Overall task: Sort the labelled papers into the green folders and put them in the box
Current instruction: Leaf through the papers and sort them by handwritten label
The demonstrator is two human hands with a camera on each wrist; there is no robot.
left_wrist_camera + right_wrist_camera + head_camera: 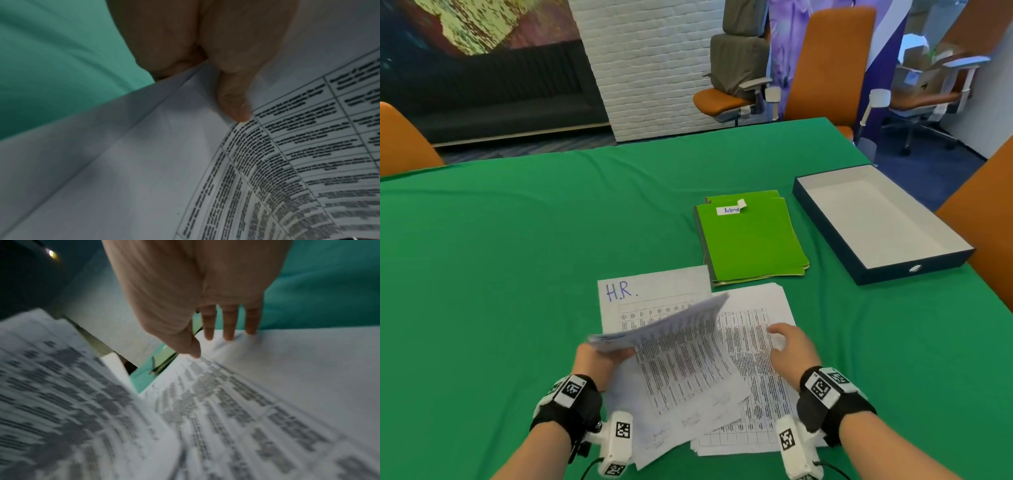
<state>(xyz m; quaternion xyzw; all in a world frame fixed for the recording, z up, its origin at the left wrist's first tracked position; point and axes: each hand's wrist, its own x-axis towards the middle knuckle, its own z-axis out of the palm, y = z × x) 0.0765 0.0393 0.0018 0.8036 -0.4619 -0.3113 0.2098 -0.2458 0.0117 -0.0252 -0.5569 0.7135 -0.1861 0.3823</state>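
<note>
My left hand (599, 356) pinches a bundle of printed sheets (681, 359), lifted and bent over at the table's near middle; in the left wrist view the thumb (236, 104) presses on that bundle (144, 162). Under it lies a sheet marked "H.R." (650, 291). My right hand (787, 342) hovers with straight fingers over a flat paper stack (763, 394), and in the right wrist view its fingertips (228, 335) reach the stack's far edge (287, 369). Green folders (750, 240), the top one tagged "Admin", lie beyond the papers. The dark box (928, 260) sits at the right, nothing in it.
A green cloth covers the table (500, 257). Orange chairs stand at the left edge (404, 144), far side (828, 61) and right edge (983, 219). A white brick pillar (654, 68) rises behind the table.
</note>
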